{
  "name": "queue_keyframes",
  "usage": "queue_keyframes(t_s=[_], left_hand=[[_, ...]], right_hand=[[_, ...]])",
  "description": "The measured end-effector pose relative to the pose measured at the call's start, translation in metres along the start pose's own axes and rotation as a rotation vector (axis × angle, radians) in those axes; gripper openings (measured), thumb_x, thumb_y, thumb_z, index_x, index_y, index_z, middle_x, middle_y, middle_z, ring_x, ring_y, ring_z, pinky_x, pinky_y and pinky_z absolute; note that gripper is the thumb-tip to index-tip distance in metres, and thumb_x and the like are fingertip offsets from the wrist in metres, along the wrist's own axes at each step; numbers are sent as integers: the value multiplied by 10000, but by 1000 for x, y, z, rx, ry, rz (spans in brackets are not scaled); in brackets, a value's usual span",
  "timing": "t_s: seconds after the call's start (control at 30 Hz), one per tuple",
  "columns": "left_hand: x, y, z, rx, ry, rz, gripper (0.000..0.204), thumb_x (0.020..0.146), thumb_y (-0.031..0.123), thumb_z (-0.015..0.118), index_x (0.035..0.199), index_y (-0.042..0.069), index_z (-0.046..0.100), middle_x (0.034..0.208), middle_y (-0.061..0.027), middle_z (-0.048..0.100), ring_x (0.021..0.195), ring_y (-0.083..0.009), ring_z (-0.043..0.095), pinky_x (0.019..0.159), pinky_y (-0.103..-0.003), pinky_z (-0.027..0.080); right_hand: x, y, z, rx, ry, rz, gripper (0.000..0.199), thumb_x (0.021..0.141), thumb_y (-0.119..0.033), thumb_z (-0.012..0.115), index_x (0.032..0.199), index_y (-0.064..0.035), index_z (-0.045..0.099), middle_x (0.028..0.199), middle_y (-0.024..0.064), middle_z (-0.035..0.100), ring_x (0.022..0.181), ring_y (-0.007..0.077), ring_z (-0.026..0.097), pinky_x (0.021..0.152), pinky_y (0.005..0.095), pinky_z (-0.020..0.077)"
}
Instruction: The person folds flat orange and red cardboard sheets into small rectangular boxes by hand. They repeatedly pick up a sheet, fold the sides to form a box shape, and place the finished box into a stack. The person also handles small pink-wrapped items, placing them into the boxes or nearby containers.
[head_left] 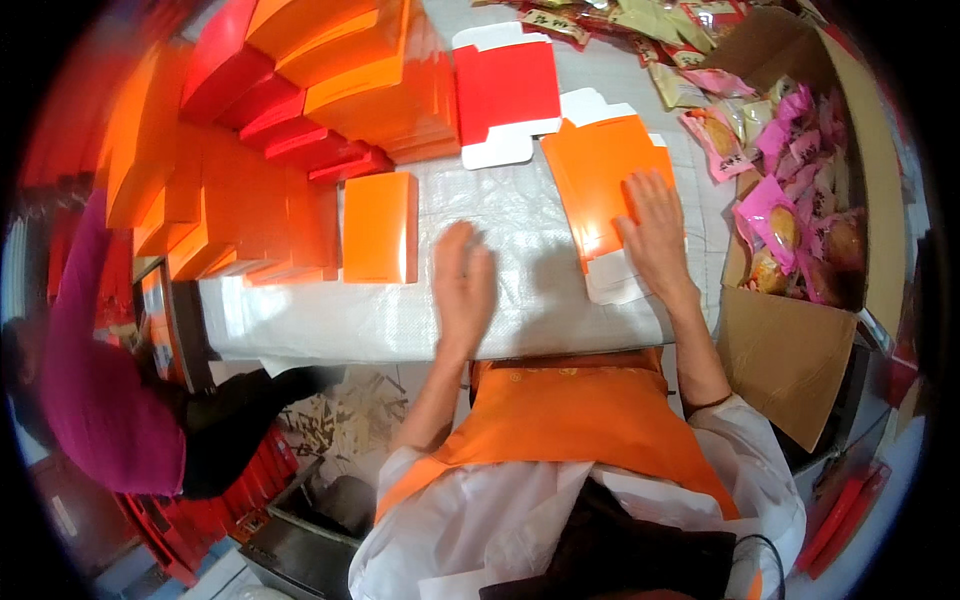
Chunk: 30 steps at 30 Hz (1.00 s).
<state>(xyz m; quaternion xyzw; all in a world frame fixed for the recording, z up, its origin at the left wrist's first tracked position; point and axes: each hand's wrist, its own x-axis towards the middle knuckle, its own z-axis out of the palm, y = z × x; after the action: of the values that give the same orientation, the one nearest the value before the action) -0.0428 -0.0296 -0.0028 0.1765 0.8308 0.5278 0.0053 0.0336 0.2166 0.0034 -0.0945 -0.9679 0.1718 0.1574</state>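
My right hand [655,235] lies with fingers stretched out on a flattened orange carton [590,190], whose white flaps show at both ends. It seems to lie on top of other flat cartons. My left hand [463,290], slightly blurred, is over the white table cover, with nothing visible in it and its fingers loosely extended. To its left stands a folded orange box [378,228], apart from the hand. Beyond the hands lies a flattened red carton [508,92] with white flaps.
Stacked orange boxes [380,90] and red boxes [235,75] fill the table's left side. At right, an open cardboard box [790,350] holds pink-wrapped snacks [775,225]; more packets [680,30] lie behind. A person in a purple sleeve [105,410] is at left.
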Motion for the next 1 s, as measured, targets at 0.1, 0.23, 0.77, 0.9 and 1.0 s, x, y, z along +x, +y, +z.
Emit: queue_keyframes(t_s=[0.1, 0.23, 0.77, 0.9, 1.0], left_hand=[[9, -1, 66, 120, -86, 135, 365, 810, 95, 548, 1101, -92, 431, 1070, -248, 478, 1026, -377, 450, 902, -417, 355], [24, 13, 107, -86, -264, 90, 421, 766, 91, 574, 1092, -107, 397, 1015, -272, 451, 937, -407, 438, 831, -442, 363], [32, 56, 112, -813, -194, -595, 166, 885, 155, 480, 917, -8, 492, 871, -48, 564, 771, -100, 528, 692, -235, 442], [24, 57, 103, -901, -140, -419, 258, 915, 240, 417, 894, 3, 515, 799, -38, 561, 720, -86, 521, 643, -238, 439], [6, 49, 104, -675, -86, -250, 286, 921, 272, 396, 889, 16, 519, 779, -30, 551, 709, -92, 511, 629, -244, 429]], right_hand=[[-10, -5, 19, -148, -102, 14, 565, 825, -228, 531, 1277, 36, 319, 1345, 178, 315, 1284, 276, 245, 1039, 480, 109], [-31, -15, 21, -127, -121, 31, 637, 812, -281, 549, 1299, 32, 283, 1362, 188, 284, 1292, 279, 227, 1031, 529, 68], [-54, 1, 8, 190, 0, -208, 494, 776, -92, 581, 1232, -50, 394, 1266, 143, 411, 1200, 291, 380, 1018, 478, 215], [-75, -6, -4, 829, -53, 337, 279, 878, -117, 477, 1136, -12, 470, 1083, 115, 532, 998, 221, 527, 869, 362, 405], [-78, -28, -29, 1424, -124, 775, 281, 920, -168, 413, 1116, 27, 466, 991, 112, 552, 939, 202, 551, 839, 322, 442]])
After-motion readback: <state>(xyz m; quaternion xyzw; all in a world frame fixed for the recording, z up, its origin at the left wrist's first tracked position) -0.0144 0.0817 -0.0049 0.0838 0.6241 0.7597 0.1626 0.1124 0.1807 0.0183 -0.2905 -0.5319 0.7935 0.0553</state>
